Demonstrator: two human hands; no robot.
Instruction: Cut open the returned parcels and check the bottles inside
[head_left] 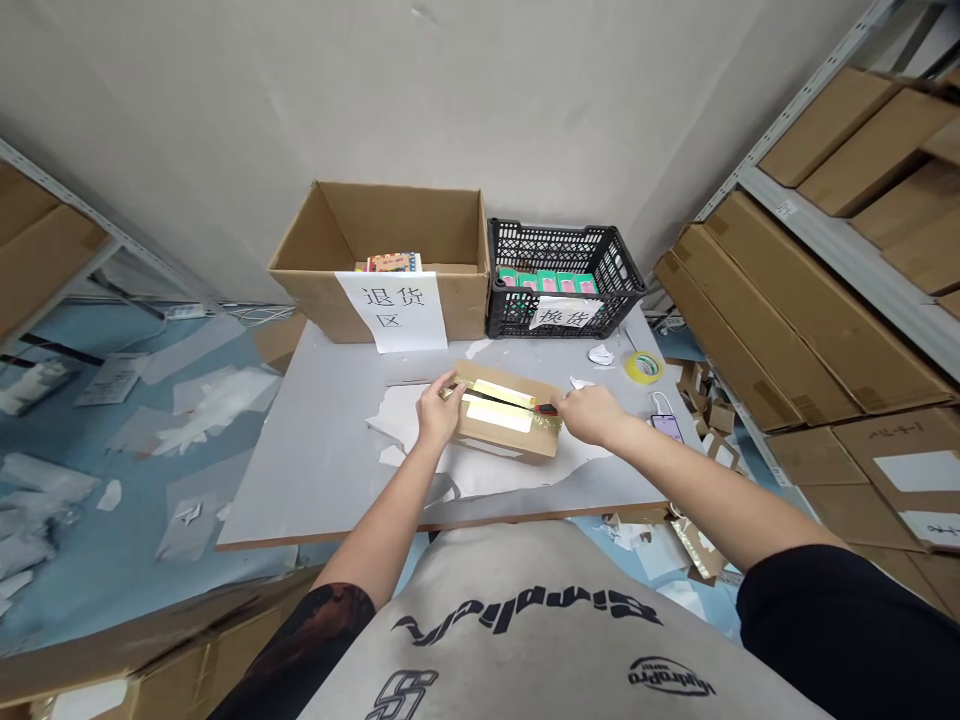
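"On the grey table (300,480), what lies there?"

"Taped cardboard parcel (510,445), white label (489,414). Left hand (437,410) spread open on it; right hand (591,415) closed on a red-handled cutter (547,409)."

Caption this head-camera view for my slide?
Left hand steadies a taped cardboard box; right hand holds a red-handled cutter against its tape.

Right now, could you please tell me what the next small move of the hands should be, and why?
Probably ease the box cutter further right through the tape on the right end of the carton: a dark slit seems to run there from the left hand, which steadies the carton.
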